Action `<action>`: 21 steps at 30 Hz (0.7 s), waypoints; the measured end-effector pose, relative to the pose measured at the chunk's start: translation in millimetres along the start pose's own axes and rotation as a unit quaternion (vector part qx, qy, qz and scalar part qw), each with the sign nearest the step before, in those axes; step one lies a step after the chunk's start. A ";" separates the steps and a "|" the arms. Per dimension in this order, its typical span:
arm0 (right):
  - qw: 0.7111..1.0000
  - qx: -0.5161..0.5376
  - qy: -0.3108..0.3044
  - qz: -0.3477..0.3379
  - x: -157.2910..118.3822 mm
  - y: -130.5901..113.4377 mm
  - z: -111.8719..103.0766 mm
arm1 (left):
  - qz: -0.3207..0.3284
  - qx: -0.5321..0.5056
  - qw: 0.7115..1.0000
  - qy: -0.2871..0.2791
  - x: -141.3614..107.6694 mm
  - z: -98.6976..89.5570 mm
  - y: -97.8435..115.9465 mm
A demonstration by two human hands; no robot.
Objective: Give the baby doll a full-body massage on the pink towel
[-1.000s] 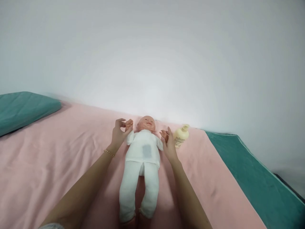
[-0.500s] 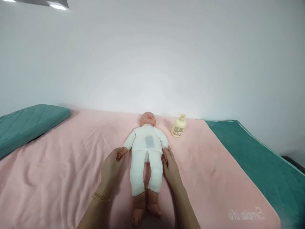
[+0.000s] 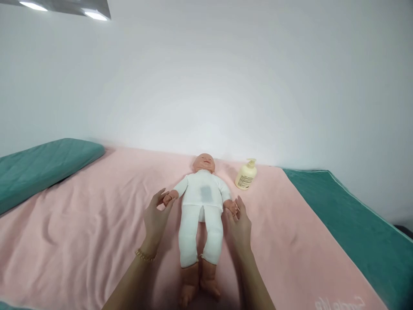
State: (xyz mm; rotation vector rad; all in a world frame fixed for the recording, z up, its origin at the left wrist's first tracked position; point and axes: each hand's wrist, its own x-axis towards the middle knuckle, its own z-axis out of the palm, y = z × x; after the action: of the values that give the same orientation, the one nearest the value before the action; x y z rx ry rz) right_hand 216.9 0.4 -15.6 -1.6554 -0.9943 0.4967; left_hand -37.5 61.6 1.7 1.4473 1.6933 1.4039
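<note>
1. Pinching one arm's end of the baby doll (image 3: pixel 202 189), I have my left hand (image 3: pixel 156 218) clamped by thumb and fingers.
2. My right hand (image 3: pixel 240 228) clasps its other arm's end.
3. On my feed, it lies face-up on the pink blanket (image 3: pixel 284 245), near the pump bottle (image 3: pixel 246 177).

the doll's arms (image 3: pixel 181 185) have dropped from beside its head; left hand (image 3: pixel 155 219) and right hand (image 3: pixel 240 226) sit lower in frame. lights (image 3: pixel 96 15) have entered the upper left.
</note>
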 end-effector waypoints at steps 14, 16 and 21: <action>0.979 0.108 0.095 -0.142 117.4 -38.7 45.2 | 0.077 -0.205 0.975 0.046 103.4 57.6 1.4; 0.980 0.117 0.081 -0.141 142.6 -36.3 52.4 | 0.080 -0.237 0.968 0.029 120.2 65.3 1.9; 0.986 0.149 0.038 -0.069 189.3 -22.4 65.2 | 0.023 -0.307 0.950 -0.049 157.7 89.7 4.3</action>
State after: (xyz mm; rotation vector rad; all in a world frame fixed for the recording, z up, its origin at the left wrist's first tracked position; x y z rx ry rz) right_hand 266.6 193.2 15.1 -1.3188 -0.9225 0.4608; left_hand -6.9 240.2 12.2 1.1718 1.0223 1.6576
